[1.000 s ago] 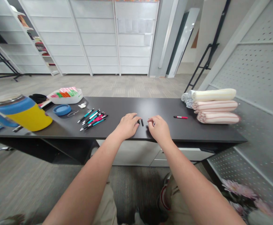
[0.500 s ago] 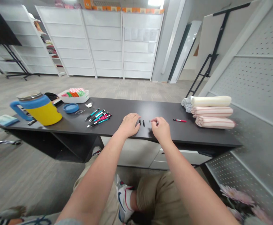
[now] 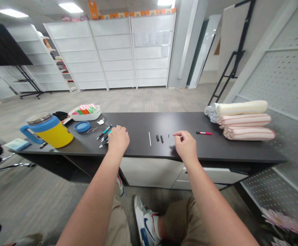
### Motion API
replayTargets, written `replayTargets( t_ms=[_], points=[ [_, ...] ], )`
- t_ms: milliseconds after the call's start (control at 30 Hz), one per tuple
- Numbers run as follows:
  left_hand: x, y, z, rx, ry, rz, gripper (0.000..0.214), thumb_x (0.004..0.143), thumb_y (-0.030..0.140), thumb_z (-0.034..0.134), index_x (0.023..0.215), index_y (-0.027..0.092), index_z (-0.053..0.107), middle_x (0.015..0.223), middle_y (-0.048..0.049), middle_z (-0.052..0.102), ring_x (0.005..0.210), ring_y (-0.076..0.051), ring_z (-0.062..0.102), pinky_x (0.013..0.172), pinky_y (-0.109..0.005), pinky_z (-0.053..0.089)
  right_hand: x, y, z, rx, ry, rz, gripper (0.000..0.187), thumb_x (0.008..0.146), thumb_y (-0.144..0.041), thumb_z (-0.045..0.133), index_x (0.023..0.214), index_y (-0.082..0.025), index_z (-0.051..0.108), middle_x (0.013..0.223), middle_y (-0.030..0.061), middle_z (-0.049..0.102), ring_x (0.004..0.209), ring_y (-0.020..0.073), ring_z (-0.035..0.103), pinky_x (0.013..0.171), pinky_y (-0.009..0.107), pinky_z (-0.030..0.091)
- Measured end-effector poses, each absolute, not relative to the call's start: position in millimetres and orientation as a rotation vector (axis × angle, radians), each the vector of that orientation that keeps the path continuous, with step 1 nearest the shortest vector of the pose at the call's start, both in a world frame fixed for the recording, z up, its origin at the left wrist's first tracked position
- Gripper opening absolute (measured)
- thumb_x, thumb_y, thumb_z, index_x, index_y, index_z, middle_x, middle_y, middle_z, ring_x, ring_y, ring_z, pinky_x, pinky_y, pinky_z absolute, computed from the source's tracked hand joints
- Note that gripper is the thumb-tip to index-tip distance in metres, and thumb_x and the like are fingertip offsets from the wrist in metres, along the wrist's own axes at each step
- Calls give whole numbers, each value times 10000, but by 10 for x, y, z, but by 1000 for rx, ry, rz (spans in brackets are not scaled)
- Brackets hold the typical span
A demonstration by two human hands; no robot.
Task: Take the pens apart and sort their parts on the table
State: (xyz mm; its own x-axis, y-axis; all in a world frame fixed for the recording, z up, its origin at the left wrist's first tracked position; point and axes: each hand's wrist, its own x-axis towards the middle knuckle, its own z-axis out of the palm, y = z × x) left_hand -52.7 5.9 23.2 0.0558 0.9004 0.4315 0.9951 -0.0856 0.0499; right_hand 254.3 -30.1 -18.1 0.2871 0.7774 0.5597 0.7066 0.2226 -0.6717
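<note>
My left hand point(image 3: 119, 140) is over the right end of a group of turquoise, pink and black pens point(image 3: 104, 132). Its fingertips are hidden, so whether it grips a pen does not show. My right hand point(image 3: 186, 144) hovers low over the dark tabletop, fingers curled in; anything inside is too small or hidden to make out. Between the hands lie a thin white refill-like stick point(image 3: 150, 139), two short black pieces point(image 3: 157, 138) and a tiny dark piece point(image 3: 168, 136), close to my right fingertips. Further right lies a red and black pen point(image 3: 204, 133).
Rolled towels point(image 3: 246, 121) are stacked at the desk's right end. On the left stand a yellow and blue mug point(image 3: 50, 130), a blue lid point(image 3: 81, 126) and a white tray point(image 3: 97, 113) of colourful packets. A perforated panel point(image 3: 292, 89) borders the right side.
My left hand has moved left from the small black pieces to the pens, leaving the white stick in view. My right hand sits slightly farther from the tiny piece. The view has shifted.
</note>
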Motion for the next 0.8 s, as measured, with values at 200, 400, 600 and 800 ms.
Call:
replayTargets(
  t_ms=[200,400,600,800],
  points=[
    [-934,-58,128,-1946,-2041,-274,254,974,349,540,1081,184,700,1169,-185,668,1155,-386,572,916,-514,528,2529,-311,-187,-1494,-1449,68,209,864,-221,514,832,-208,720,888,45,709,723,189,596,762,328,440],
    [-1018,-73,74,-1992,-2011,-323,221,988,295,529,1099,196,692,1200,-178,672,1171,-378,571,940,-522,514,2530,-315,-209,-1503,-1449,44,208,869,-216,519,843,-208,726,884,41,709,730,187,600,766,327,442],
    [-970,-38,85,-1998,-2024,-368,212,991,284,531,1103,202,691,1218,-169,678,1188,-371,572,947,-515,507,2531,-321,-201,-1500,-1481,42,218,870,-208,514,849,-203,731,896,46,713,732,186,600,774,325,446],
    [-952,-24,48,-1978,-2022,-379,206,994,307,544,1083,194,691,1194,-163,689,1157,-363,589,931,-488,504,2544,-304,-214,-1486,-1474,42,210,866,-206,525,847,-205,734,886,37,708,703,174,588,760,318,438]
  ],
)
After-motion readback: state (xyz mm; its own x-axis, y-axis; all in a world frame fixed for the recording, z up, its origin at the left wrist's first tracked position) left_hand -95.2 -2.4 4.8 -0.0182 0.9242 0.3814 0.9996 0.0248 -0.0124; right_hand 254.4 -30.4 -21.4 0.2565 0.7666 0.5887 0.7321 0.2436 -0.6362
